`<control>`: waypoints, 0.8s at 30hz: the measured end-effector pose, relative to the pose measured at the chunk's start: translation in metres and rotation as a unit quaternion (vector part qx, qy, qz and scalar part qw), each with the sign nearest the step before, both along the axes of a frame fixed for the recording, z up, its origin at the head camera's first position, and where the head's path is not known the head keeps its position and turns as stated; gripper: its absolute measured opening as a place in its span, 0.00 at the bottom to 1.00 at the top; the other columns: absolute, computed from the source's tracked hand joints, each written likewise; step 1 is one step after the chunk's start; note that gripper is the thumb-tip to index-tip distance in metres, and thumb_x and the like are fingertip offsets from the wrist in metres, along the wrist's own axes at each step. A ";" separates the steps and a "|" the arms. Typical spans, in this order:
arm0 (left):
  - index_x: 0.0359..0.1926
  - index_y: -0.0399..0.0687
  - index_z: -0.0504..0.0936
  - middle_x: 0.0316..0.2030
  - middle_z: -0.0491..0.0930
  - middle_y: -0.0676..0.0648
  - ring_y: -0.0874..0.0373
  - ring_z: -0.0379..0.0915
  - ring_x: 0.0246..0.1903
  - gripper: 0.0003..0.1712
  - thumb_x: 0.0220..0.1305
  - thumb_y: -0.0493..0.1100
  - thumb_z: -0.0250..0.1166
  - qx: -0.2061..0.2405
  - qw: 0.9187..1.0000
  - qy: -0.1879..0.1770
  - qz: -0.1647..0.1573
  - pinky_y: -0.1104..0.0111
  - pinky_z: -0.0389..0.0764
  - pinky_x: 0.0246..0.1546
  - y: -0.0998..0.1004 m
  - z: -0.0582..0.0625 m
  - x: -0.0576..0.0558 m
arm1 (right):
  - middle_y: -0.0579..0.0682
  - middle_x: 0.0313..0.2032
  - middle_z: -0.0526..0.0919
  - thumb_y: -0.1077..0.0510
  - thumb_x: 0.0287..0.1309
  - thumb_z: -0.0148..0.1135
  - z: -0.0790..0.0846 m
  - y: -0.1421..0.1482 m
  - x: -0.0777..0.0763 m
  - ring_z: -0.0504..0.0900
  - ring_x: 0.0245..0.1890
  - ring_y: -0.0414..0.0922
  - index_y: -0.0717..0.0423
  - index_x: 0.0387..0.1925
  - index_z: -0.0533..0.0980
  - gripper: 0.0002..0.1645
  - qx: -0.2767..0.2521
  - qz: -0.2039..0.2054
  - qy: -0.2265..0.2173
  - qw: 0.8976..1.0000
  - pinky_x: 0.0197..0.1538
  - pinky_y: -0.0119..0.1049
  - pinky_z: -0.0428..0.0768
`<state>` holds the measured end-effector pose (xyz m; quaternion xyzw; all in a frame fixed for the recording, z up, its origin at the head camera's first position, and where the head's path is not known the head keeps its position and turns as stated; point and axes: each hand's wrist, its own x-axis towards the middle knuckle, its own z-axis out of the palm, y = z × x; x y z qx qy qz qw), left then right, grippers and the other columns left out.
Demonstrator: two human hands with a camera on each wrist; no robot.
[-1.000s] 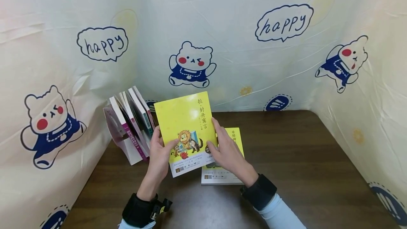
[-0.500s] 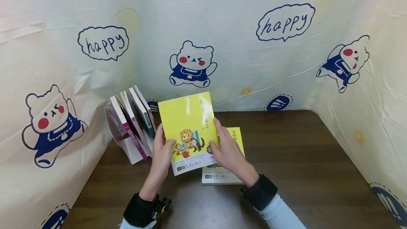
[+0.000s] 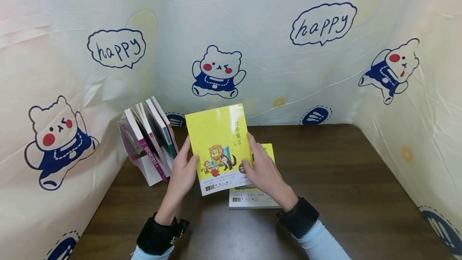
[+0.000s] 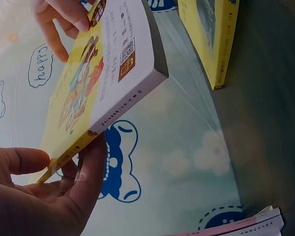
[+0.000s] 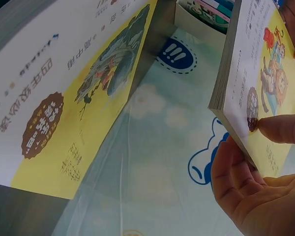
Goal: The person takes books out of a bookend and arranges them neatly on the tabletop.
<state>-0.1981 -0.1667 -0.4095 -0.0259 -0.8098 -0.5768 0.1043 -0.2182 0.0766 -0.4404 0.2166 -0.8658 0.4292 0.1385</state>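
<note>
Both hands hold up a yellow book (image 3: 216, 127) with a lion picture and a white lower band. My left hand (image 3: 182, 173) grips its left edge, thumb in front and fingers behind, as the left wrist view confirms. On the opposite edge, my right hand (image 3: 267, 175) pinches it the same way; its thumb lies by the brown round badge in the right wrist view. A second yellow book (image 3: 250, 200) lies on the table below, partly hidden by the held book and right hand. The held book is tilted and apart from it.
At the left, several books (image 3: 153, 139) stand leaning in a pale book holder (image 3: 131, 143). The brown table (image 3: 335, 179) meets a printed cloth (image 3: 274, 63) at the back and both sides.
The held book has moved a little to the right and slightly upward, with both hands keeping their grip. The book on the table and those in the holder have stayed put.
</note>
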 end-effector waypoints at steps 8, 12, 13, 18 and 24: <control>0.83 0.60 0.55 0.67 0.75 0.37 0.44 0.83 0.42 0.40 0.77 0.33 0.54 -0.022 0.999 0.044 0.022 0.68 0.87 0.35 0.001 -0.005 -0.001 | 0.60 0.59 0.79 0.64 0.65 0.66 0.001 0.004 0.000 0.80 0.39 0.47 0.53 0.83 0.50 0.52 0.012 -0.005 0.006 1.000 0.32 0.37 0.83; 0.82 0.59 0.57 0.57 0.79 0.38 0.45 0.84 0.39 0.40 0.76 0.32 0.56 -0.014 0.997 0.058 0.042 0.70 0.87 0.32 0.003 -0.005 0.001 | 0.61 0.61 0.79 0.63 0.65 0.67 0.001 0.006 0.001 0.79 0.39 0.46 0.54 0.83 0.51 0.52 0.015 -0.006 0.011 1.000 0.32 0.37 0.82; 0.82 0.60 0.58 0.55 0.80 0.38 0.45 0.85 0.39 0.39 0.76 0.32 0.56 -0.013 0.997 0.060 0.045 0.69 0.87 0.32 0.003 -0.006 0.001 | 0.61 0.62 0.79 0.62 0.65 0.67 0.001 0.006 0.001 0.79 0.39 0.46 0.54 0.83 0.51 0.52 0.016 -0.006 0.009 1.000 0.32 0.37 0.82; 0.80 0.58 0.59 0.56 0.80 0.40 0.47 0.84 0.39 0.37 0.76 0.32 0.56 -0.017 0.997 0.063 0.048 0.61 0.88 0.33 0.006 -0.007 0.002 | 0.58 0.64 0.79 0.61 0.64 0.69 0.000 0.009 0.002 0.80 0.37 0.45 0.51 0.83 0.52 0.53 0.019 -0.014 -0.001 1.000 0.31 0.37 0.83; 0.76 0.49 0.61 0.56 0.82 0.36 0.43 0.84 0.40 0.31 0.77 0.32 0.56 -0.018 0.997 0.064 0.042 0.54 0.85 0.35 0.009 -0.011 0.001 | 0.58 0.64 0.79 0.61 0.63 0.70 0.000 0.013 0.003 0.79 0.38 0.47 0.53 0.82 0.54 0.52 0.027 -0.024 -0.014 0.999 0.33 0.37 0.82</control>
